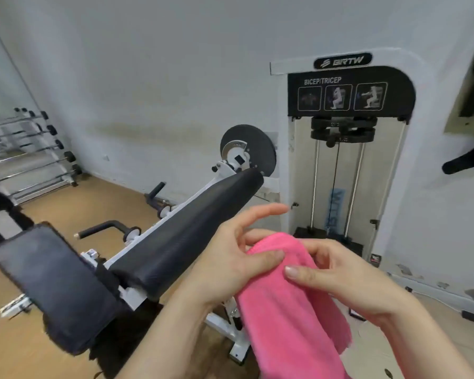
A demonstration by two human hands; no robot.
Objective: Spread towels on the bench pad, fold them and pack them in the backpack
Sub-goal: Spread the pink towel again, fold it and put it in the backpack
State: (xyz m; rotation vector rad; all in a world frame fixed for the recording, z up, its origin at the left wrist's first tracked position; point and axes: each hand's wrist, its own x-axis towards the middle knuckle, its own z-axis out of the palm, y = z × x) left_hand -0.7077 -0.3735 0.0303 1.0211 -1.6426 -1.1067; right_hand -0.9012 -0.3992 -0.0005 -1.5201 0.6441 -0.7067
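A pink towel [290, 310] hangs bunched in front of me, low and right of centre. My left hand [230, 258] pinches its top edge between thumb and fingers, with two fingers stretched out. My right hand [345, 277] grips the same top edge from the right, thumb on the cloth. The long black bench pad [184, 236] slopes up and away just left of my hands, and nothing lies on it. A second black seat pad [52, 285] sits at the lower left. No backpack is in view.
A white bicep/tricep weight-stack machine [348, 170] stands against the wall behind my hands. A rack of barbells [28, 149] fills the far left corner. Black handles [104, 228] stick out of the bench frame over the wooden floor [99, 203].
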